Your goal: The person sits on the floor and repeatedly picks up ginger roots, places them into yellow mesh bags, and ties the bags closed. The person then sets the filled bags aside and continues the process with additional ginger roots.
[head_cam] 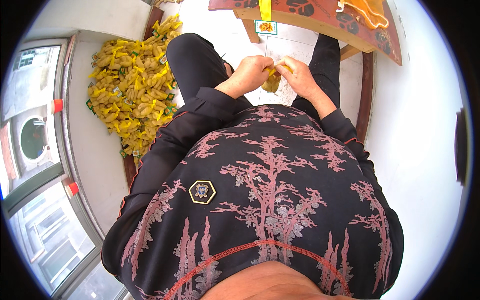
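Observation:
My left hand (252, 72) and my right hand (299, 77) meet above the floor between my knees. Both grip the twisted yellow neck of a small mesh bag (271, 84), whose tan contents hang below the fingers. My hands hide part of the neck, so I cannot tell whether it is knotted. Just beyond them, a yellow mesh strip (265, 10) hangs over the edge of a reddish wooden bench (277, 6). From its end hangs a green-bordered picture label (266, 27).
To the left, a large heap of filled yellow mesh bags (135, 86) rests against the wall beneath a window (35, 150). An orange mesh sack (369, 13) lies on the bench's right end. A white wall (416, 123) stands close on my right. Dirt specks the tiled floor (287, 52).

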A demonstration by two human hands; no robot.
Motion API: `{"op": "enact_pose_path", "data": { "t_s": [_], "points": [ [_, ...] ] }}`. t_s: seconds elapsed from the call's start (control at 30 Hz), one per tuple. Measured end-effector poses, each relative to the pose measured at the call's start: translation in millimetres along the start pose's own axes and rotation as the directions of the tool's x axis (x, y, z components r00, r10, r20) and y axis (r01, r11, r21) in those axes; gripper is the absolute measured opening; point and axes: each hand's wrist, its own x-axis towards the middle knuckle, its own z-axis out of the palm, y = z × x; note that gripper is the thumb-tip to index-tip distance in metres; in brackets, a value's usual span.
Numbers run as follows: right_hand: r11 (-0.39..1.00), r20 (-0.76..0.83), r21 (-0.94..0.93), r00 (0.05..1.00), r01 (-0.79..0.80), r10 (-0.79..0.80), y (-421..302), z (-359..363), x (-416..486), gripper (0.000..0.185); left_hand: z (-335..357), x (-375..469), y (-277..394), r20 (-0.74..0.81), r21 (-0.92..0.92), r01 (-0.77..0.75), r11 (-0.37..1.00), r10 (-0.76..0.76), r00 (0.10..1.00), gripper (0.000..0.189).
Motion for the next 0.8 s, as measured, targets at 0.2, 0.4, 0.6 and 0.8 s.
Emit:
{"op": "enact_pose_path", "data": {
  "t_s": [0.2,0.4,0.6,0.8],
  "points": [
    [0.974,0.189,0.209,0.981,-0.092,0.052,4.7,-8.2,3.3,0.029,-7.8,-0.7,2.4,0.022,0.060,-0.211,0.976,0.210,0.977,0.005],
    [0.914,0.454,0.318,0.887,-0.253,0.088,8.1,-21.3,11.5,0.030,-17.5,-2.5,13.0,0.143,0.222,-0.445,0.867,0.423,0.895,0.011],
    [0.764,0.574,0.464,0.809,-0.448,0.126,19.4,-20.7,20.0,0.021,-23.0,2.3,22.0,0.251,0.301,-0.607,0.736,0.553,0.794,0.014],
    [0.685,0.726,0.384,0.661,-0.619,0.191,24.8,-17.2,30.1,0.013,-21.0,7.1,19.3,0.413,0.259,-0.679,0.687,0.556,0.721,0.014]
  ]
}}
